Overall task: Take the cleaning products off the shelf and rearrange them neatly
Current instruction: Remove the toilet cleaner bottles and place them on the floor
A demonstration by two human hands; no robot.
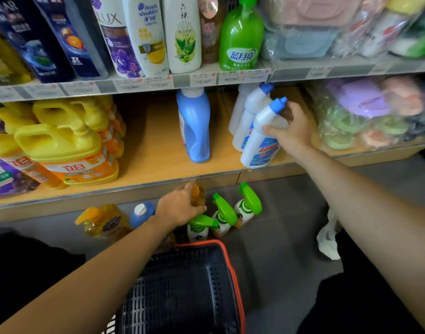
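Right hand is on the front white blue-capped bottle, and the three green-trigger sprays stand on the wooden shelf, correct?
One part is off. The right hand does grip the front white bottle, but the three green-trigger sprays stand on the floor below the wooden shelf, as the head view shows.

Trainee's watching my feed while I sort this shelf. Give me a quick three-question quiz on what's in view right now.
1. True or false: the right hand grips a white bottle on the shelf.
2. How many green-topped spray bottles stand on the floor? A two, B three, C five.
3. Fill in: the left hand holds the ___ beside those sprays.
Key: 1 true; 2 B; 3 orange bottle.
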